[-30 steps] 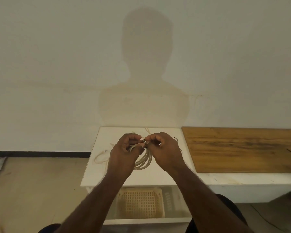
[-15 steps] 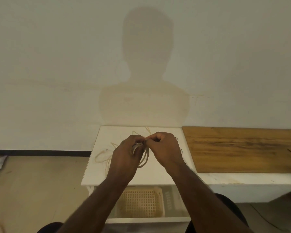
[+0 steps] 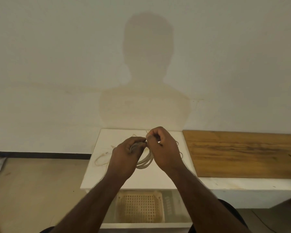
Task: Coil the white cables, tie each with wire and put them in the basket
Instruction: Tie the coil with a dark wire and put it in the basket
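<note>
White cable, wound into a coil (image 3: 145, 161), hangs between our two hands above the white table (image 3: 134, 179). Our left hand (image 3: 124, 158) has its fingers curled round the upper left part of the coil, thumb and forefinger closing at the top of the loops. Our right hand (image 3: 164, 148) is curled too, its fingertips pinching at the same spot, just where a small dark bit of wire (image 3: 145, 141) shows between the two hands; the two hands touch there. We cannot tell how far the wire goes round the coil.

We see the coil's loops sag down and to the right from the pinch point, the lower arc showing below the hands, so the oval's long axis runs roughly from upper left to lower right.

Another loose cable (image 3: 102, 158) lies on the table to the left of our left hand. We see the basket (image 3: 139, 208) on the shelf under the table, below our forearms. A wooden board (image 3: 242, 153) lies to the right.
</note>
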